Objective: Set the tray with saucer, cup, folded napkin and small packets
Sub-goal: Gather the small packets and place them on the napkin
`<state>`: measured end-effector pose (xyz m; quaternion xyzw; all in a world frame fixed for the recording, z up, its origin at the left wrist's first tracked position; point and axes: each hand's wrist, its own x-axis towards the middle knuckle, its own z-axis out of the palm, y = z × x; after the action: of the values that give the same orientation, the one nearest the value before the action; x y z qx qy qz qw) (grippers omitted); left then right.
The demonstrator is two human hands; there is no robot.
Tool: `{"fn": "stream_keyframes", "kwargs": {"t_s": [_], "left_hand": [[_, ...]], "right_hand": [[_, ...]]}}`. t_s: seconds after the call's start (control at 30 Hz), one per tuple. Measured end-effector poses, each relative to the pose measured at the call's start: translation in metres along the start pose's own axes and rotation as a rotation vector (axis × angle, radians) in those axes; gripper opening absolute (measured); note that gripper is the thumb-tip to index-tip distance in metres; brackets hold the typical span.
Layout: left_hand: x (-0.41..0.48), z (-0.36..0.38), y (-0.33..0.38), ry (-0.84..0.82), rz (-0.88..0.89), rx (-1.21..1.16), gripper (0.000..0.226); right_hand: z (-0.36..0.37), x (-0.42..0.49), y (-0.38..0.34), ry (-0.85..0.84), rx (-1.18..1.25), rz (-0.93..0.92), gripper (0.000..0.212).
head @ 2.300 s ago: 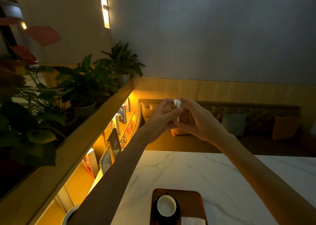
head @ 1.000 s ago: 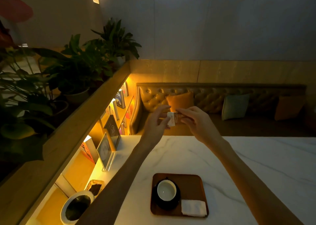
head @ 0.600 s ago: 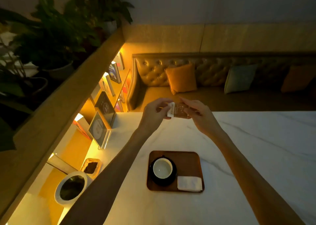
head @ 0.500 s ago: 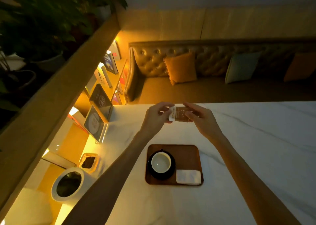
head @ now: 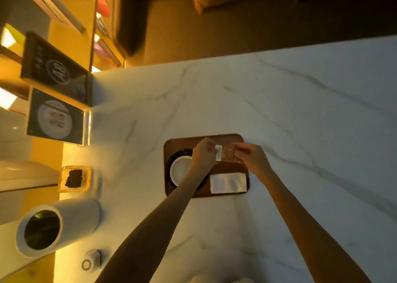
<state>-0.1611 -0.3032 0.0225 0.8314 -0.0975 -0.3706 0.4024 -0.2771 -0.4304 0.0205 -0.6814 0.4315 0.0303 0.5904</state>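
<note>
A brown wooden tray lies on the white marble table. On its left side a white cup stands on a black saucer. A folded white napkin lies in the tray's near right corner. Just above the tray's far right part is a small brown packet with a white end. My left hand pinches its left edge and my right hand pinches its right edge. My left forearm hides part of the cup and saucer.
At the table's left edge stand a white cylindrical holder, a small glass dish with dark contents, a small round device and two dark sign cards. A lit shelf and a sofa seat lie beyond the table.
Both hands came down and toward me with the packet, from over the table's far edge to just above the tray. The view tilted down onto the table.
</note>
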Motion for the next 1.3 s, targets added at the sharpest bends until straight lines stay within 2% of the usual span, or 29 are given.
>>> {"fn": "stream_keyframes", "kwargs": {"t_s": [0.23, 0.43, 0.73, 1.07, 1.2, 1.3], "left_hand": [[0.032, 0.042, -0.03, 0.015, -0.098, 0.185, 0.017], [0.037, 0.058, -0.034, 0.056, -0.123, 0.232, 0.01], [0.042, 0.062, -0.027, 0.072, -0.155, 0.275, 0.017], [0.029, 0.062, -0.026, 0.078, -0.21, 0.267, 0.014], [0.019, 0.068, -0.03, 0.097, -0.205, 0.188, 0.026], [0.014, 0.071, -0.032, 0.09, -0.188, 0.123, 0.032]], "right_hand": [[0.009, 0.031, 0.047, 0.085, -0.048, 0.131, 0.03], [0.013, 0.04, 0.055, 0.145, -0.117, 0.116, 0.027], [0.019, 0.041, 0.053, 0.193, -0.141, 0.104, 0.024], [0.027, 0.017, 0.055, 0.192, -0.245, 0.06, 0.04], [0.037, 0.004, 0.058, 0.117, -0.234, 0.063, 0.053], [0.041, 0.002, 0.059, 0.083, -0.259, 0.055, 0.054]]}}
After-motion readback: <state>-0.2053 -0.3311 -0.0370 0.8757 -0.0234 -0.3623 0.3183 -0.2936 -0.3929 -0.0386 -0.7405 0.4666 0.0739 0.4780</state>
